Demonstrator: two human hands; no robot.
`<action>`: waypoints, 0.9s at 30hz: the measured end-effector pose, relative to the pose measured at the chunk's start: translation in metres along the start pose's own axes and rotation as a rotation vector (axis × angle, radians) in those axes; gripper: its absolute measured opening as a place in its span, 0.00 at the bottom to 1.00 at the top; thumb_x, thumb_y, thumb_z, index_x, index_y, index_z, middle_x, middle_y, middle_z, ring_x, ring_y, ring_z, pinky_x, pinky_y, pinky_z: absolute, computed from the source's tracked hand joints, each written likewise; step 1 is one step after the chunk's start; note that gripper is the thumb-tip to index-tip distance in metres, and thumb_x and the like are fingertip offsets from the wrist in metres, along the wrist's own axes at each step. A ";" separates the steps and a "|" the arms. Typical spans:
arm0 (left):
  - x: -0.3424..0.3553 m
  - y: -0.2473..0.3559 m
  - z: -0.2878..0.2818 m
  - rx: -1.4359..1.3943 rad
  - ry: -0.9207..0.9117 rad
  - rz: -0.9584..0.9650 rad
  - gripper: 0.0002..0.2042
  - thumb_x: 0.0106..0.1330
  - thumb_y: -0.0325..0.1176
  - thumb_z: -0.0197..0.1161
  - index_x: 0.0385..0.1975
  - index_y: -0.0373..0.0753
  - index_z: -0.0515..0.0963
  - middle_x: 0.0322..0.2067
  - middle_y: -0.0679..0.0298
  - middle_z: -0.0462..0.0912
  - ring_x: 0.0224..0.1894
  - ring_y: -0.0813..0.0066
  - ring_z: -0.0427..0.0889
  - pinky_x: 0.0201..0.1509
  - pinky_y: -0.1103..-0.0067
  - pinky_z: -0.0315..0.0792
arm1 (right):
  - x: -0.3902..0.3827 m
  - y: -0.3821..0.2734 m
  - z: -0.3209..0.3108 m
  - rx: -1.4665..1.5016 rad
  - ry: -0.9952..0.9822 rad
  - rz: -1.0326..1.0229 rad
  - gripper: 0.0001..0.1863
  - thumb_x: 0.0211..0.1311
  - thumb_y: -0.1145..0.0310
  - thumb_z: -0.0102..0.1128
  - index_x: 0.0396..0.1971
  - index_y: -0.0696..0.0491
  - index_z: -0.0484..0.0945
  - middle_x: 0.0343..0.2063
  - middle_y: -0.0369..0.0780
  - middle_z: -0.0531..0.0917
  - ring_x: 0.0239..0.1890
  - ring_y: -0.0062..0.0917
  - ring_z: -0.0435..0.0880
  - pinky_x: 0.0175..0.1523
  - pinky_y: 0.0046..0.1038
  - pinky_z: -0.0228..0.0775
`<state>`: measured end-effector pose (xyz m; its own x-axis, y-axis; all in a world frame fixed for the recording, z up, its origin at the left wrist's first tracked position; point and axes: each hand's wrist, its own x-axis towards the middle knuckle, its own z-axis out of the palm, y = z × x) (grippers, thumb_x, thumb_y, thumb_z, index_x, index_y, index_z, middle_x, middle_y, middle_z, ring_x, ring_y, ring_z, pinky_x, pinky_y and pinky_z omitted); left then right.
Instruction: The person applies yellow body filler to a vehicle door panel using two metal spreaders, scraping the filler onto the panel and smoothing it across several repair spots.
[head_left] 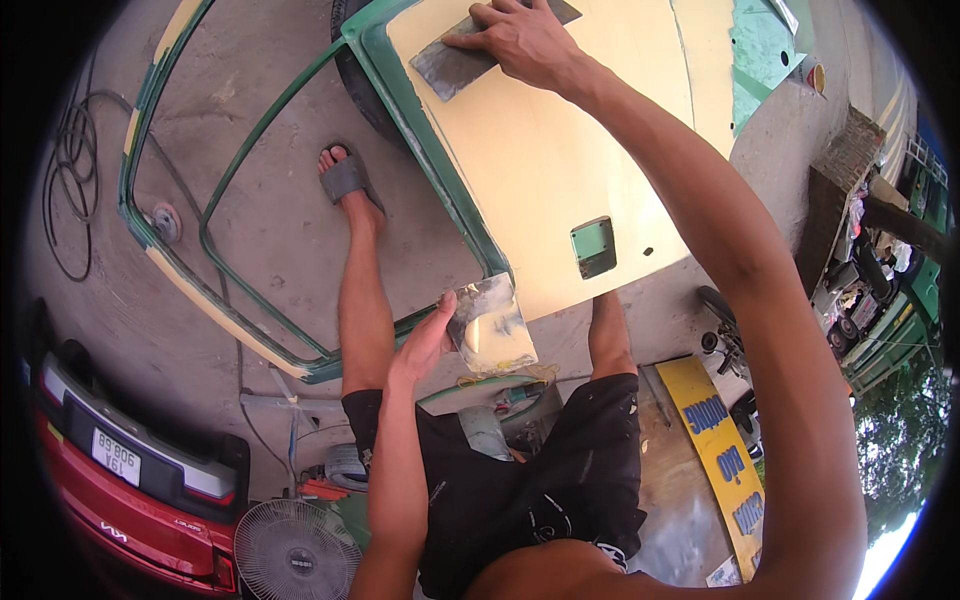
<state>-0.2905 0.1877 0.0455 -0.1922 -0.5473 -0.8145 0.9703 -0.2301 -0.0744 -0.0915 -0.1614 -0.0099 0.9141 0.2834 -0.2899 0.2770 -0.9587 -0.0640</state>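
A vehicle door [570,140] lies before me, its panel coated in smooth cream filler with green paint along the edges. My right hand [525,45] is closed on a wide, flat grey filler spreader [450,72], which rests against the panel's far left part. Near the door's closest corner, my left hand [428,343] grips a small square putty board [505,345] by its left edge. Cream putty and grey smears cover that board. A rectangular handle cutout [594,248] opens in the panel's near part. The green window frame [207,235] extends to the left.
A red car [130,480] and a standing fan [298,558] are at the lower left. Black cable [75,185] lies coiled at the far left. A tyre [365,85] sits behind the door. A yellow sign [715,450] and a brick structure [840,165] stand to the right.
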 end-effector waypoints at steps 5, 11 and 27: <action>0.000 0.003 0.004 0.049 0.065 -0.057 0.36 0.73 0.63 0.40 0.66 0.35 0.63 0.62 0.61 0.71 0.62 0.71 0.72 0.65 0.67 0.67 | -0.103 -0.041 0.040 0.073 -0.108 -0.023 0.26 0.64 0.71 0.52 0.61 0.31 0.74 0.52 0.30 0.73 0.61 0.26 0.67 0.63 0.46 0.57; 0.006 0.001 0.003 0.063 0.021 -0.071 0.36 0.72 0.64 0.40 0.67 0.37 0.63 0.63 0.62 0.71 0.62 0.71 0.72 0.64 0.66 0.67 | -0.243 -0.068 0.060 0.147 -0.272 -0.062 0.30 0.64 0.68 0.53 0.66 0.33 0.68 0.51 0.32 0.72 0.64 0.30 0.64 0.70 0.49 0.49; 0.018 -0.017 -0.024 0.064 -0.001 -0.016 0.37 0.71 0.65 0.42 0.68 0.39 0.62 0.63 0.64 0.70 0.63 0.72 0.71 0.63 0.69 0.68 | 0.015 0.089 0.001 -0.059 0.252 0.224 0.32 0.60 0.78 0.53 0.61 0.29 0.73 0.53 0.34 0.77 0.60 0.29 0.71 0.60 0.39 0.59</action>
<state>-0.3070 0.2015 0.0181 -0.2077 -0.5440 -0.8130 0.9558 -0.2896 -0.0504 -0.0535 -0.2421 -0.0213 0.9965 0.0698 -0.0454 0.0713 -0.9969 0.0324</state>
